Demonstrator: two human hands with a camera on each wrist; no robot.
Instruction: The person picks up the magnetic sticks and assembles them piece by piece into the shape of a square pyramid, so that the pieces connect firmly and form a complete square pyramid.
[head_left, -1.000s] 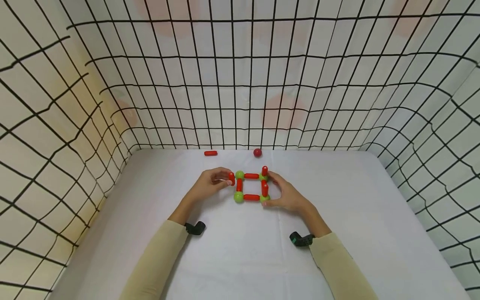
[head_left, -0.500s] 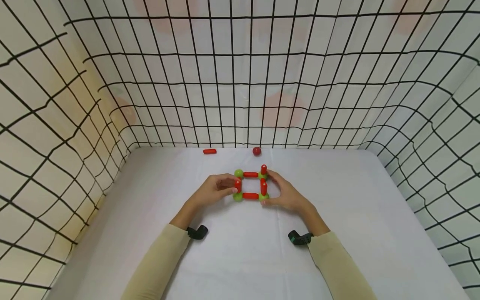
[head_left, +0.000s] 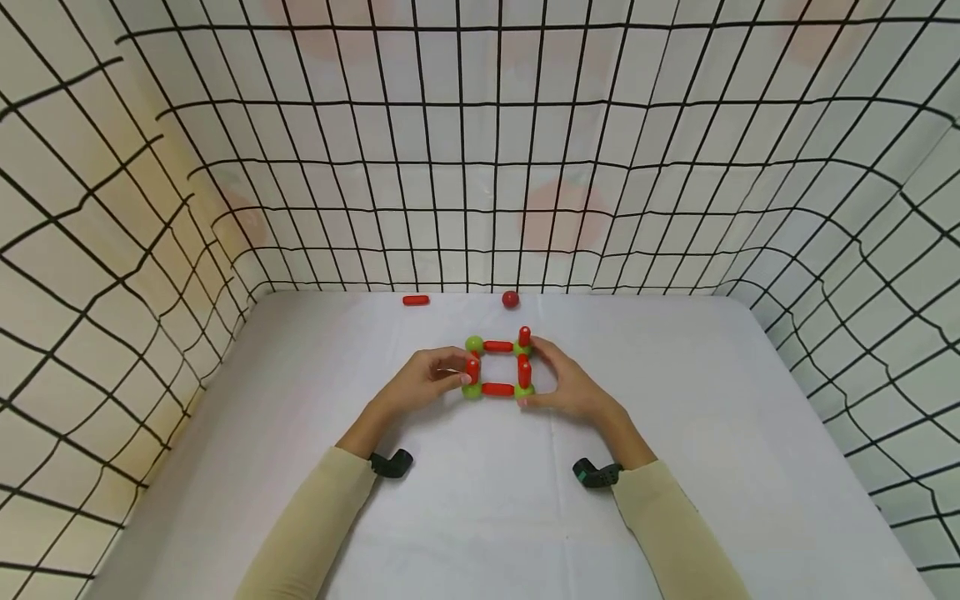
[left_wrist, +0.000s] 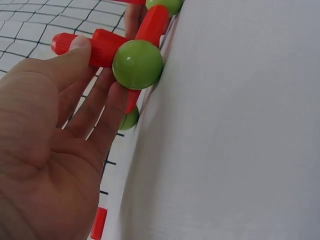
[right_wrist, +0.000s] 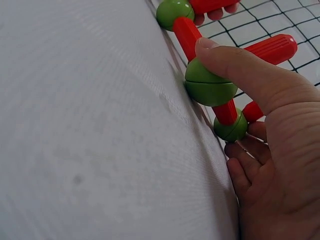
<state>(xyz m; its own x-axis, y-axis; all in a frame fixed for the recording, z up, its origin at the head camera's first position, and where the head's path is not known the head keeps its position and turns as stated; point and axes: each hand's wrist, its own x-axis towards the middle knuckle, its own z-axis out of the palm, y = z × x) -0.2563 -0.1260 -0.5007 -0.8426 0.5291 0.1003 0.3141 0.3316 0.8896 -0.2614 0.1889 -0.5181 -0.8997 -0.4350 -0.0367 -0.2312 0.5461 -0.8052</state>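
A square frame of red rods [head_left: 498, 389] and green balls [head_left: 474, 344] lies on the white cloth. Two red rods stand upright at its right corners. My left hand [head_left: 423, 382] pinches another upright red rod [left_wrist: 102, 56] between thumb and fingers, at the near-left green ball [left_wrist: 137, 65]. In the left wrist view that rod meets the ball, and a fingertip touches the ball from beside. My right hand [head_left: 567, 390] holds the frame's right side, thumb on the near-right green ball [right_wrist: 210, 82] and fingers around the far-right green ball [right_wrist: 231, 125].
Behind the frame, a loose red rod [head_left: 416, 300] and a dark red ball [head_left: 510, 299] lie near the back edge. Black wire mesh [head_left: 495, 167] rises at the back and both sides. White cloth [head_left: 480, 500] covers the surface.
My left hand has moved nearer and slightly right, carrying the red rod from beside the far-left ball onto the near-left ball. My right hand has stayed on the frame.
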